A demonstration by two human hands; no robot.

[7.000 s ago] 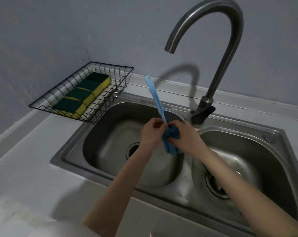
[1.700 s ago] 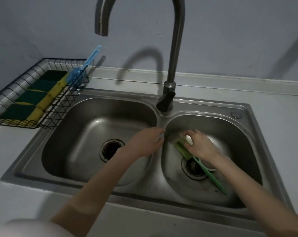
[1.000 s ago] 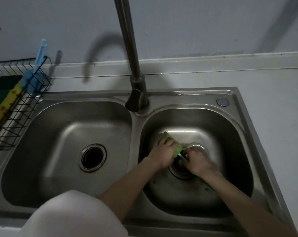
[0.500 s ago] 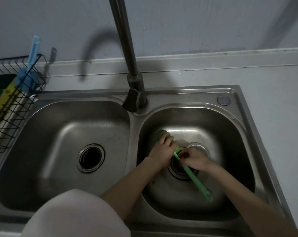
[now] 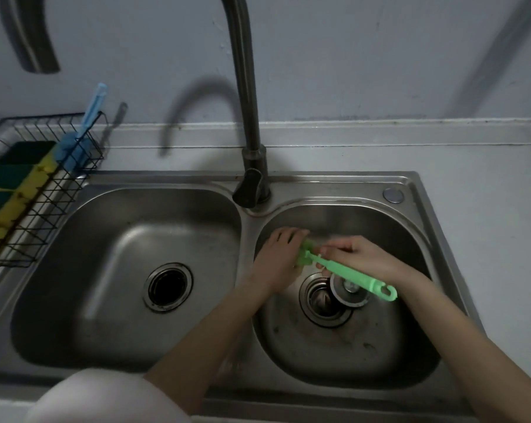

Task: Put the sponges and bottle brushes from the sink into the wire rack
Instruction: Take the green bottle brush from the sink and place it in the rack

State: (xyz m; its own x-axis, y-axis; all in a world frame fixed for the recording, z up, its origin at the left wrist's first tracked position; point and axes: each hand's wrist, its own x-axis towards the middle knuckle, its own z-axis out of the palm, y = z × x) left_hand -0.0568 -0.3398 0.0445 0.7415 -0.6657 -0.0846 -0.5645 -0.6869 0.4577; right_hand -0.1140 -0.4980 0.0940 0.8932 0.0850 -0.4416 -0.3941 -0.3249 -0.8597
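Note:
Both hands hold a green bottle brush (image 5: 354,277) above the right basin of the steel double sink (image 5: 325,181). My left hand (image 5: 278,257) wraps the brush's green sponge head, mostly hiding it. My right hand (image 5: 357,254) pinches the handle near the head, and the handle's free end points right over the drain. At the far left the black wire rack (image 5: 49,193) holds several green and yellow sponges (image 5: 15,181) in a row. A blue bottle brush (image 5: 78,138) leans in the rack's back right corner, handle up.
The tall faucet (image 5: 247,123) rises between the two basins. A loose metal strainer (image 5: 349,293) lies beside the right drain (image 5: 322,300). The left basin shows only its drain (image 5: 168,286). Grey counter surrounds the sink, with the wall close behind.
The green brush has come up off the right basin's floor. Both hands have risen with it, and the handle now points right rather than toward me.

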